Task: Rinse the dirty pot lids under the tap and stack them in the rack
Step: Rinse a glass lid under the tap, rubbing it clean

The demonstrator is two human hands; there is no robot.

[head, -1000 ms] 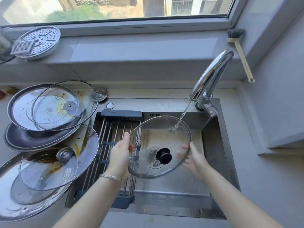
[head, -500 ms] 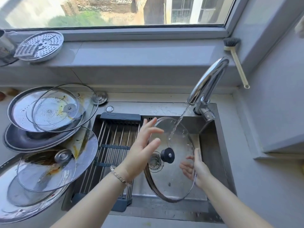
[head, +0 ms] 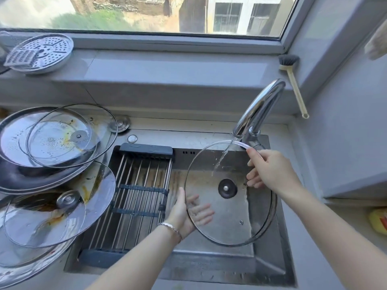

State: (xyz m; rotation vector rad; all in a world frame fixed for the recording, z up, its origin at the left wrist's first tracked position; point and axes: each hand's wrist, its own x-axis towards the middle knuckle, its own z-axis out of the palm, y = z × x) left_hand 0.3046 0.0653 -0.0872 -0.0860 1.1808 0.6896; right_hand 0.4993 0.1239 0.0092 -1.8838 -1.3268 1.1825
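We hold the glass lid (head: 230, 215) up on its edge, right under the tap (head: 259, 107), and the water (head: 222, 162) runs down its face. Our left hand (head: 182, 214) pinches the low rim on the side away from the tap, thumb in front and fingers spread flat behind the glass. Our right hand (head: 270, 170) curls round the top rim, just below the tap. The lid is round, hard and see-through, with a thin metal ring and a black knob (head: 227, 188) in the middle. We think it is a bit heavy, slippery when wet, and could crack if it bangs the tap, so the rim is the best place to hold. The rack (head: 136, 195) of thin metal bars lies left of the tap. Further left, greasy lids (head: 52, 141) sit in a shiny pile.
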